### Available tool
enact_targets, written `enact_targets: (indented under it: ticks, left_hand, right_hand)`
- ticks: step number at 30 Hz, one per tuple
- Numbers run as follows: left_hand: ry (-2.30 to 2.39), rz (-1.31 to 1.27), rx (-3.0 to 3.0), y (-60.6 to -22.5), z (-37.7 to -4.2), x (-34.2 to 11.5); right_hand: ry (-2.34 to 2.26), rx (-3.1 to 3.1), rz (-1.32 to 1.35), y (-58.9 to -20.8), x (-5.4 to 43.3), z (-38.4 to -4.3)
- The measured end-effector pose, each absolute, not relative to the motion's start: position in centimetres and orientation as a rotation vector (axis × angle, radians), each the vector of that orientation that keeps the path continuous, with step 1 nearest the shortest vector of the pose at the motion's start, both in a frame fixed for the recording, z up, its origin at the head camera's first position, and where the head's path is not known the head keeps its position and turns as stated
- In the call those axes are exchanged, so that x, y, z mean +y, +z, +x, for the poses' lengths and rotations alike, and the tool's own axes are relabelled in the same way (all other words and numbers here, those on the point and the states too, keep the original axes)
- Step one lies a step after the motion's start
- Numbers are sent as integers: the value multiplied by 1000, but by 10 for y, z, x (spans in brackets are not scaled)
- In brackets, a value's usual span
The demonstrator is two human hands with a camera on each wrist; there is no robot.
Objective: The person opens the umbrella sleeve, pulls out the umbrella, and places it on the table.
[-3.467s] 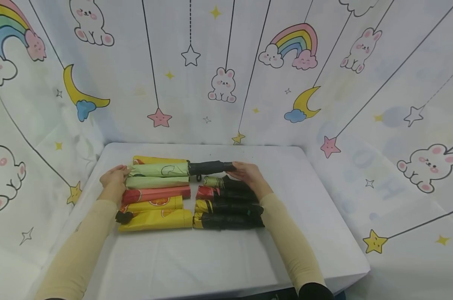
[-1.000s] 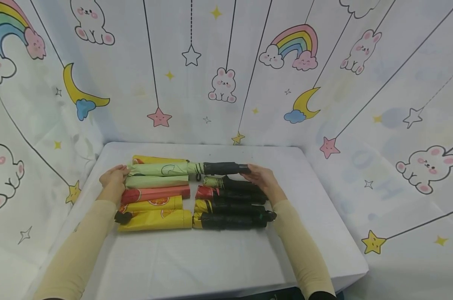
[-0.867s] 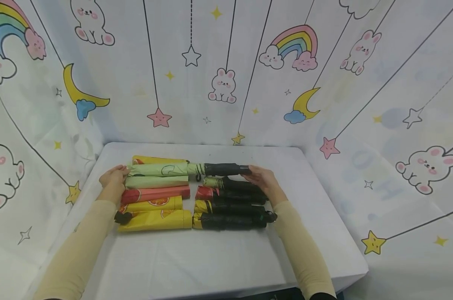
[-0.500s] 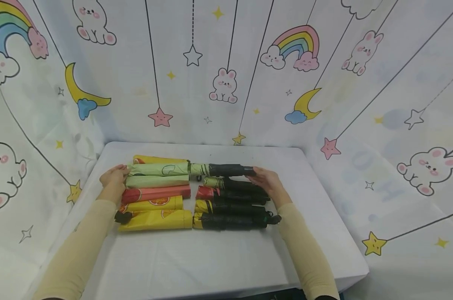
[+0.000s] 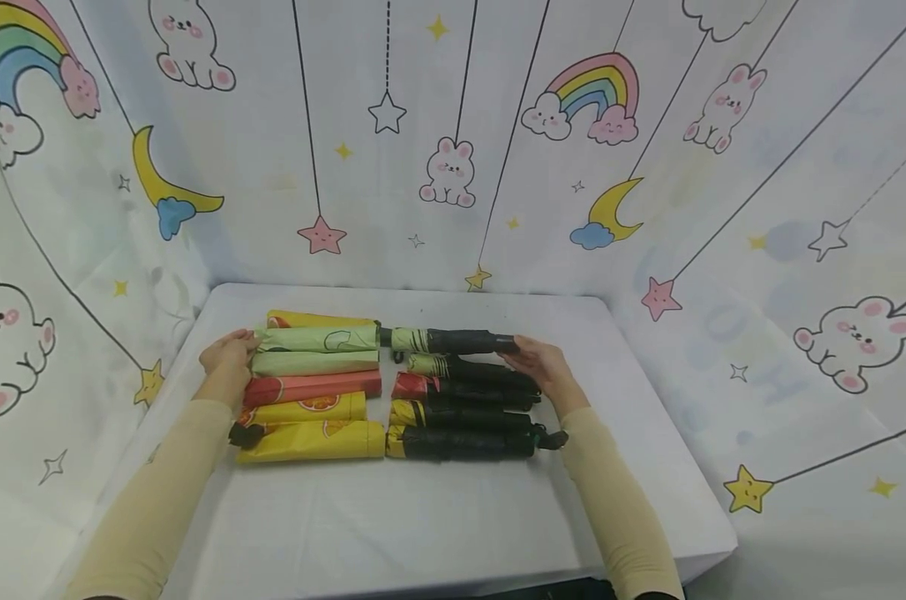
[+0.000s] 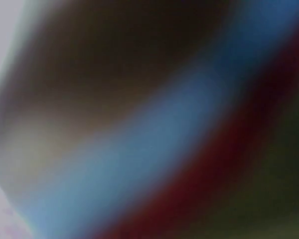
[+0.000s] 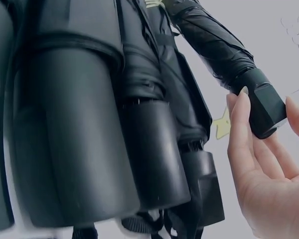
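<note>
A folded umbrella with a black, green-striped canopy lies in line with a light green umbrella sleeve, its near end just right of the sleeve's mouth. My left hand grips the sleeve's left end; its fingers are partly hidden. My right hand pinches the tip of the umbrella's black handle between thumb and fingers, as the right wrist view shows. A small dark piece sits between sleeve and umbrella; what it belongs to I cannot tell. The left wrist view is only blurred bands.
In front lie another light green sleeve, a red sleeve and two yellow sleeves. Several dark folded umbrellas lie right of them. A yellow item is behind. All rest on a white-covered table.
My right hand has moved right, drawing the umbrella along. Its green-striped part has come out of the sleeve, and a short gap has opened. My left hand has stayed in place.
</note>
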State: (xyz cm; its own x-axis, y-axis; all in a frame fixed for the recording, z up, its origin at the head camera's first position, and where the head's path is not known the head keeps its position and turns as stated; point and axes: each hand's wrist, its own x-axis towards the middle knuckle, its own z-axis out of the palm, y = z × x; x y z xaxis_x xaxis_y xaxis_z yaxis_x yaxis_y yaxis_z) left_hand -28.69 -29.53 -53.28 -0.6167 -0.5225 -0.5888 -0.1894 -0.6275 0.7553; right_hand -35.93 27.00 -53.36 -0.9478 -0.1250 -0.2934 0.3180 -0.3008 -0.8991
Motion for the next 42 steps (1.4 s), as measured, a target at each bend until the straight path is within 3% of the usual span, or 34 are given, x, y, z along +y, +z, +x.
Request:
enact_targets:
  ticks: [15,28,42]
  left_hand:
    - [-2348,1223,-1208,-537,-286,-297]
    - [-2358,1215,-1214,-535,-285,-296]
    - [-2350,1215,-1251,-533,-284,-295]
  right_hand:
    - [-2336,1649,281,-542,290,-360]
    - [-2253,1696,160,-540,301,-359]
    - [-2030,2096,304,-551,299,-360]
